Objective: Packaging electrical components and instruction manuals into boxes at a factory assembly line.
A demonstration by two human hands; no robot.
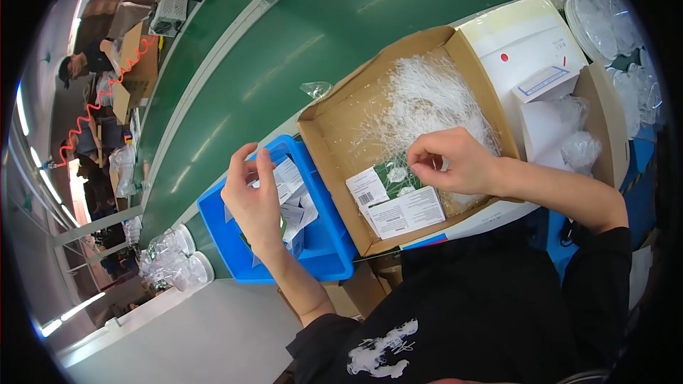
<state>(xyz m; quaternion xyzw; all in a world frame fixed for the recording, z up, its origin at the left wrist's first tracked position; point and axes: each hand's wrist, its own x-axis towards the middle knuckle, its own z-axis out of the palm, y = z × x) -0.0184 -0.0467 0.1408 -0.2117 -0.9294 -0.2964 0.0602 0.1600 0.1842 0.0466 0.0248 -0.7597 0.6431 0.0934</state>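
Head view. Left hand (254, 203) raised over the blue plastic bin (324, 249), fingers pinched shut on a small clear plastic bag with a white paper label (274, 179); the bag sits at the fingertips, above the bin's far end. More white-labelled clear packets (297, 217) lie loose in the bin, just beside and under that hand.

Right hand (455, 163) is inside the open brown cardboard box (334, 171), thumb and forefinger closed on a thin white plastic tie (420, 160) at the near edge of the tangled pile of white plastic ties (427, 96). Hand rests on the pile. Just below-left of it, flat green packets with white printed labels (398, 203) lie on the box floor, near but not touching the grip.

Box and bin stand side by side, touching, on the counter edge. Beyond them a long green conveyor belt (284, 50) runs diagonally. A white carton with a red dot (523, 46) stands just beside the brown box on its right side, with stacks of clear plastic cups (605, 21) past it. More clear cups (174, 256) left of the bin. Another person in dark clothing (82, 64) at far left by a coiled red cable (107, 96). Wearer in a black sleeve.
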